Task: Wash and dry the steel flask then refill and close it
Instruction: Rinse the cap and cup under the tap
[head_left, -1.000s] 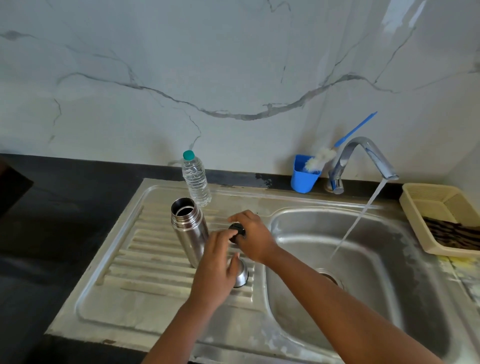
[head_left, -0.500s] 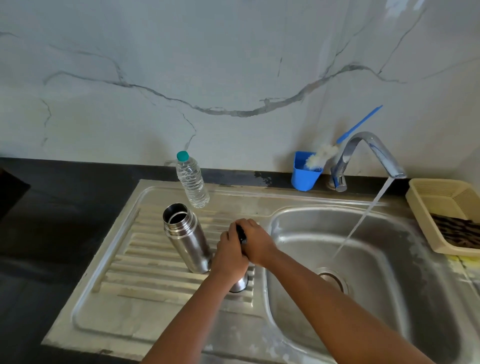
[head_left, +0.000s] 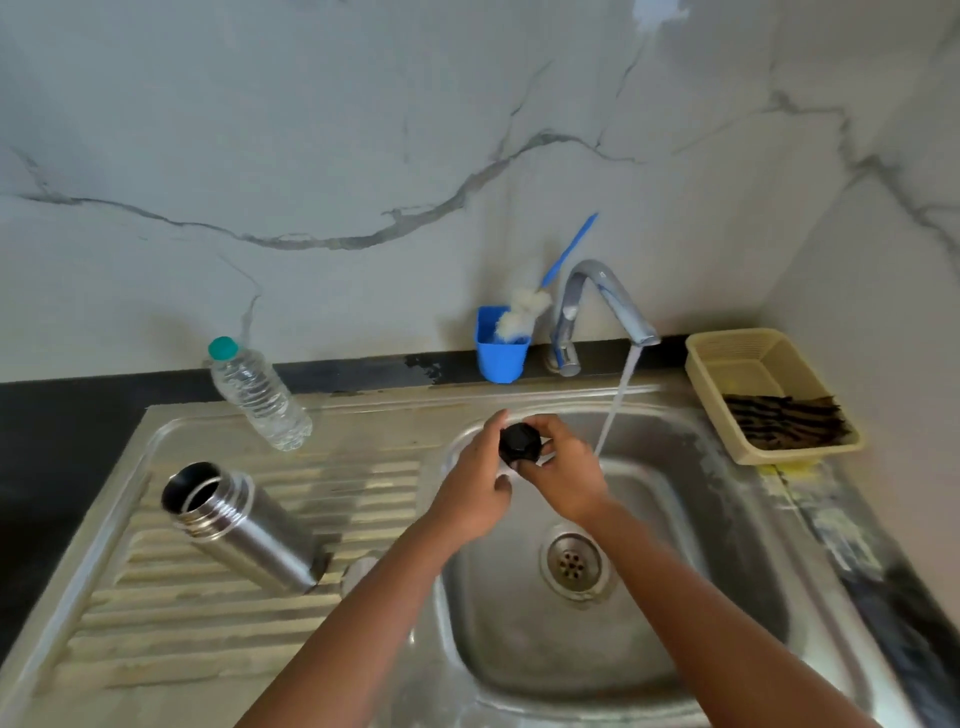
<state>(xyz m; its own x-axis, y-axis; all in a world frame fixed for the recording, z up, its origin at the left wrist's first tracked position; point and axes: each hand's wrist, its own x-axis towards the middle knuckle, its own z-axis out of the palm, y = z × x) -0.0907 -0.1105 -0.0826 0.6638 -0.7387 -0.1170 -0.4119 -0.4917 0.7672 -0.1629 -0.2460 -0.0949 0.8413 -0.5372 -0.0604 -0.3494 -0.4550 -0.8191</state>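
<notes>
Head view: both hands are now found over the sink basin (head_left: 727, 597), whereas half a second earlier they were pressed together on the ridged draining board (head_left: 218, 613) beside the steel flask (head_left: 244, 525). A black stopper (head_left: 518, 442) is held between them: the left hand (head_left: 470, 488) is curled against its left side, and the right hand (head_left: 563, 475) pinches it from the right. The running water stream (head_left: 615, 410) from the tap (head_left: 597, 306) falls just right of the right hand; contact cannot be confirmed. The flask is seen uncapped on the draining board, mouth open, apparently leaning left under wide-angle distortion. A steel cap (head_left: 358, 571) by its base is largely hidden behind the left forearm. The plastic water bottle (head_left: 257, 395) stands at the board's back edge. Contents of the beige basket (head_left: 727, 358) are dark and cannot be identified. The blue cup (head_left: 501, 358) holds a brush (head_left: 524, 314).
</notes>
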